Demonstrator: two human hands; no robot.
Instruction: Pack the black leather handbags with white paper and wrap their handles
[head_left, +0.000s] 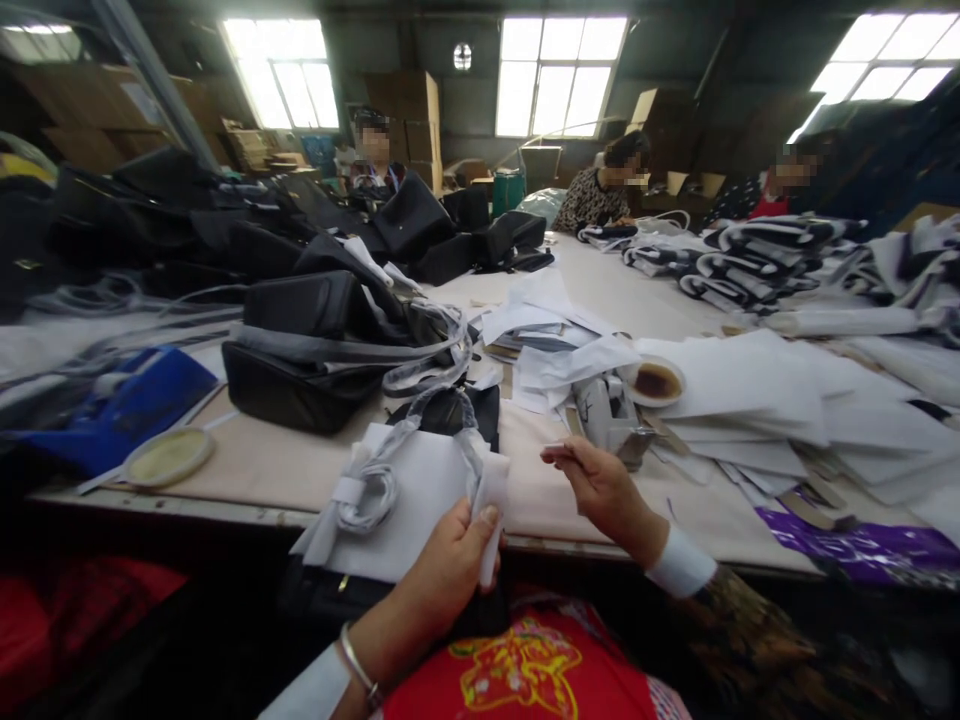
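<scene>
My left hand [450,560] is closed on the white wrapping paper [420,500] of a black bag [450,412] that stands at the table's near edge, thumb pressed on a paper-wrapped strap. A wrapped strap coil [366,495] lies on the paper. My right hand [596,480] hovers just right of the bag, fingers pinched together; what they hold, if anything, is too small to name.
Black bags [315,340] pile up at the left and back. Loose white paper sheets [735,400] cover the right side, with a small dish of brown liquid [656,382] and a tape dispenser [611,415]. A round lid [166,457] lies left. Three people sit at the far end.
</scene>
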